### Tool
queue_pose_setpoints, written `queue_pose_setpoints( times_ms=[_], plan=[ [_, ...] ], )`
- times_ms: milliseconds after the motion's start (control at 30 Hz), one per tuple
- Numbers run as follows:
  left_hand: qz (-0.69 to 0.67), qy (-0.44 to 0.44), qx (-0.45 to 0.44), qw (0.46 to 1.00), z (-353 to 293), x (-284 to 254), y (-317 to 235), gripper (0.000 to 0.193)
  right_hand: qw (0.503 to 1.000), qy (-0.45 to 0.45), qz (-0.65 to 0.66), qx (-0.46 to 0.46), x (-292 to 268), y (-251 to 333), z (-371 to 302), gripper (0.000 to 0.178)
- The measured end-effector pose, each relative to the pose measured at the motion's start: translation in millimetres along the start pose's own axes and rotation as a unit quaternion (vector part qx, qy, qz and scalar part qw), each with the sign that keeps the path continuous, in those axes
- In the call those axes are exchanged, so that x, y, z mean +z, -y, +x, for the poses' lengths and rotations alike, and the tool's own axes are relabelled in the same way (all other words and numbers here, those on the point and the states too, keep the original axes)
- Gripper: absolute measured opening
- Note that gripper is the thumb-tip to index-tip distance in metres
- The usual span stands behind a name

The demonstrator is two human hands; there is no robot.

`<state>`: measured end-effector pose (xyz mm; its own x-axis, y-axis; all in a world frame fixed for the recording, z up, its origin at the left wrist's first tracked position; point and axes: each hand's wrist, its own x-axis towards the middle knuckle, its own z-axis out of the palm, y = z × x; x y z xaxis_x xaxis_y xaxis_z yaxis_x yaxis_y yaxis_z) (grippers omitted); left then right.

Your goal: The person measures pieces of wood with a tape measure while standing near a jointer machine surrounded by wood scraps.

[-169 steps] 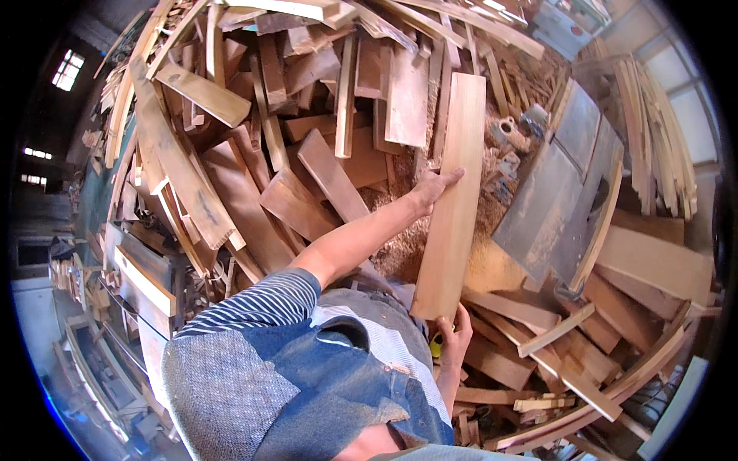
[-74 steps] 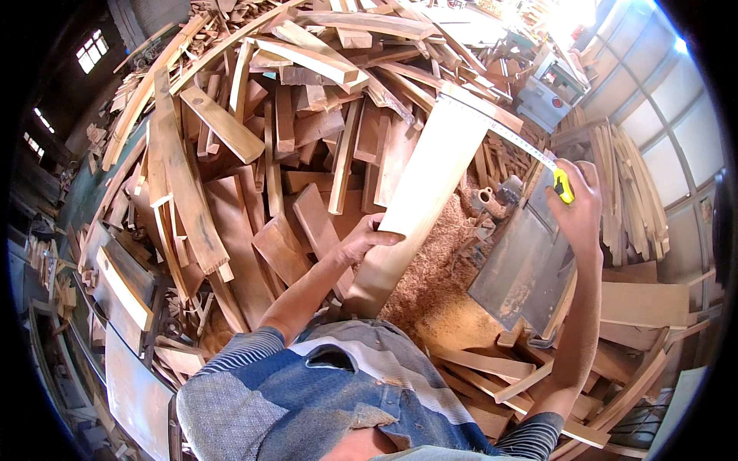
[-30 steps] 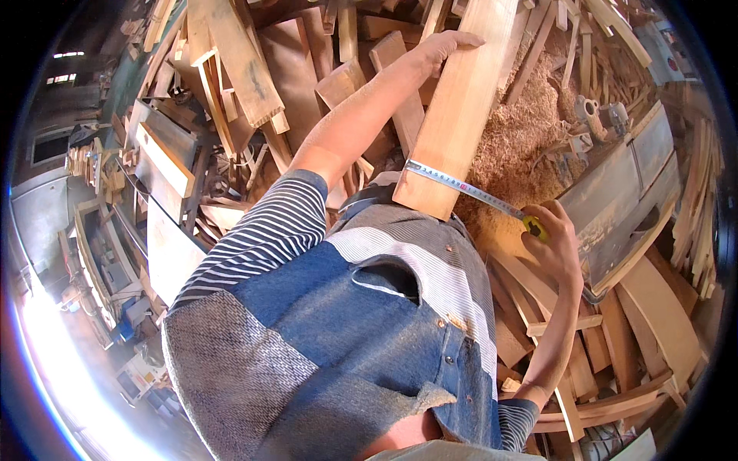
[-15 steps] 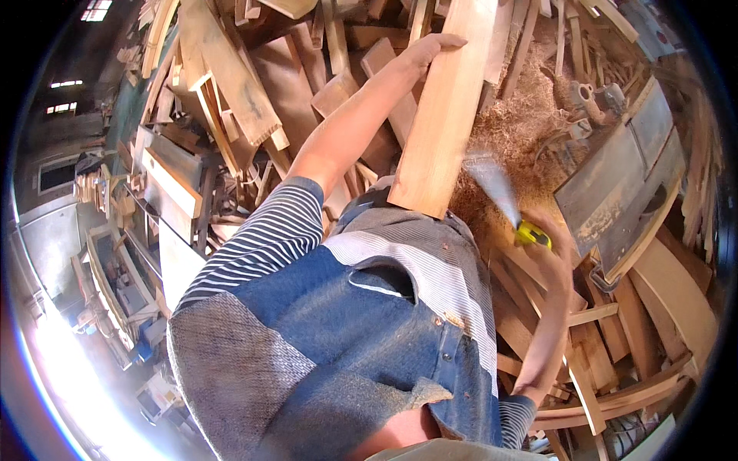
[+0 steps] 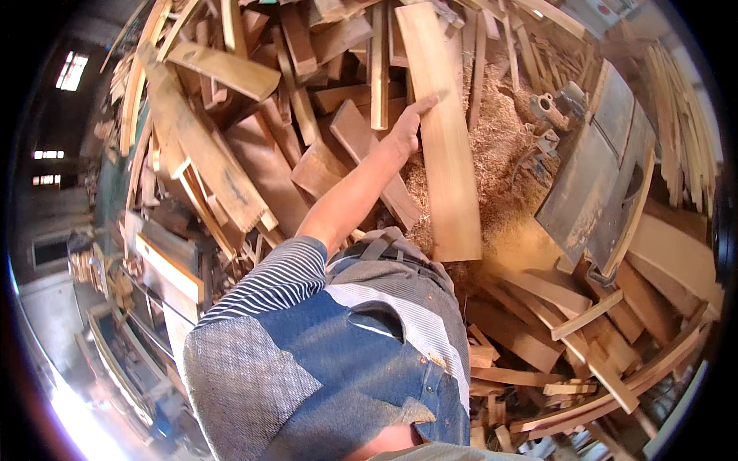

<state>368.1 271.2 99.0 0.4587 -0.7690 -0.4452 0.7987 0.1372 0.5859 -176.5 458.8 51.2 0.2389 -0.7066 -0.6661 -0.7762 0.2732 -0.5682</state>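
Wearing a patchwork garment of blue denim and grey cloth (image 5: 307, 346), the person fills the bottom centre of the frame, a dark-and-white striped sleeve (image 5: 269, 280) at its left. Beyond the waist, at upper centre, is a long flat pale wooden plank (image 5: 451, 180), tilted slightly in the frame; whether its near end touches the body cannot be told. The left hand (image 5: 410, 129) grasps the plank's left edge above the middle, thumb over the upper face, other fingers hidden. The right hand is out of the frame, its state unknown. Held from one side, the plank could twist; a firm thumb and steady wrist should help. At lower right, jumbled brown wooden offcuts (image 5: 515, 338) crowd near the plank's near end. Left of it, reddish-brown boards (image 5: 269, 169) jut close, so a leftward swing looks risky. Rightward, curly tan shavings (image 5: 500, 115) seem to leave more room, bounded by a dusty grey metal panel (image 5: 592, 184). Farther, pale narrow strips (image 5: 680, 131) stand upper right.
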Motion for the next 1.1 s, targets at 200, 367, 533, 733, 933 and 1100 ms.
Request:
queue_pose_setpoints(
  times_ms=[200,367,533,733,933,1100],
  plan=[
    [-0.038,0.087,-0.106,0.990,17,-3,50,0.046,0.969,-0.099,0.218,0.064,67,-24,-36,0.034],
    [-0.024,0.025,-0.139,0.990,0,-23,78,0.053,0.880,-0.096,0.438,0.160,58,-15,-54,0.033],
    [-0.004,0.013,-0.158,0.987,-9,-63,100,0.048,0.677,-0.218,0.685,0.158,41,-39,-59,0.033],
    [0.028,-0.033,-0.191,0.981,-22,-89,104,0.050,0.628,-0.221,0.742,0.084,-29,-44,-23,0.039],
    [0.014,-0.088,-0.185,0.979,-42,-72,120,0.047,0.690,-0.320,0.636,0.131,-115,-73,9,0.030],
    [0.016,-0.124,-0.196,0.973,-49,-47,150,0.046,0.657,-0.378,0.643,0.111,-175,-98,26,0.040]
  ],
)
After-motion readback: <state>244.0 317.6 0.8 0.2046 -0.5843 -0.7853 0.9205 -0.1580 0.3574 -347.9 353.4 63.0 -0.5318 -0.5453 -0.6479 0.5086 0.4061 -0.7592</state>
